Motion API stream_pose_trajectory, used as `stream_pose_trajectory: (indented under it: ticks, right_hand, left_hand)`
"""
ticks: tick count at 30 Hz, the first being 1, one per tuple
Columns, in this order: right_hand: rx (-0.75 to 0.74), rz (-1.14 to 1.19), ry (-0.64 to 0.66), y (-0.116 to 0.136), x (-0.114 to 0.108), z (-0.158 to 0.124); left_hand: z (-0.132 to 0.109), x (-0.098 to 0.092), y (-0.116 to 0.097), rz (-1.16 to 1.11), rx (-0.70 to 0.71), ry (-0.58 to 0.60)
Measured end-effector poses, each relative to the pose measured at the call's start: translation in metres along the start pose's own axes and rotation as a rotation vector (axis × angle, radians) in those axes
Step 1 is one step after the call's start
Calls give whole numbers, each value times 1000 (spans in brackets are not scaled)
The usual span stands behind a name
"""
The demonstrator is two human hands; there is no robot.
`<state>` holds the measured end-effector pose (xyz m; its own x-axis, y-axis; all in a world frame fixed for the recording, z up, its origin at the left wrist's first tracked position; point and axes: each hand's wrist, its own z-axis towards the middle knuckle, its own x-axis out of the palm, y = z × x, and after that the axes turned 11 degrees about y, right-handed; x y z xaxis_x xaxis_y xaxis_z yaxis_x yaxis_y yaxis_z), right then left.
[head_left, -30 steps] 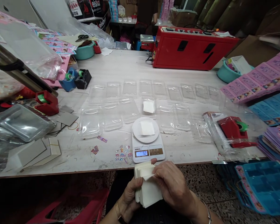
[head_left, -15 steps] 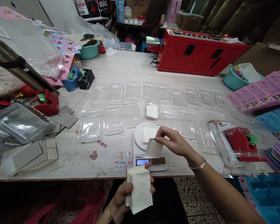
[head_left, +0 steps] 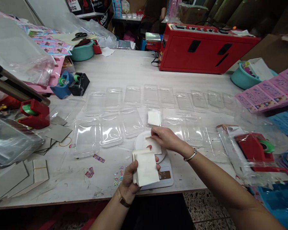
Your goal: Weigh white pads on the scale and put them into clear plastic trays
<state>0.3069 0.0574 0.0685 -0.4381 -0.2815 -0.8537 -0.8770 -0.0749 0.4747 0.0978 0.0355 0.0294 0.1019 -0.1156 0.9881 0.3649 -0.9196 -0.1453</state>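
Note:
My left hand (head_left: 129, 175) is closed round a thick stack of cream-white paper squares (head_left: 147, 169), held over the front of a white kitchen scale (head_left: 168, 182). The stack hides the scale's display. Above the round weighing plate (head_left: 137, 140), my right hand (head_left: 166, 139) pinches the upper edge of a cream paper piece (head_left: 156, 148). Whether this piece lies on the plate or hangs just above it, I cannot tell. Just behind the scale, a clear plastic shell (head_left: 159, 110) holds a small pile of white paper squares (head_left: 154, 118).
Clear plastic shells (head_left: 110, 129) lie in two rows across the table. Tape dispensers (head_left: 35, 113) and grey cards (head_left: 59, 132) are at left. Another red dispenser (head_left: 254, 147) lies at right. A red machine (head_left: 189, 51) stands at the back. Small stickers (head_left: 116, 181) lie beside the scale.
My left hand has moved up with the stack, now covering the scale's display. My right hand has shifted back and left, taking a paper piece from the scale's front to its plate.

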Motion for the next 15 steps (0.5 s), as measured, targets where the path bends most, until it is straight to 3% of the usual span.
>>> stream_pose_trajectory:
  ticks: [6, 10, 15]
  right_hand:
    - [-14, -148, -49, 1, 12, 0]
    - [-6, -58, -181, 1, 4, -11]
    - [14, 115, -420, 6, -10, -52]
  left_hand:
    - [2, -1, 0, 24, -8, -66]
    - [2, 5, -2, 46, 17, -103]
    - [-35, 21, -18, 132, 109, 7]
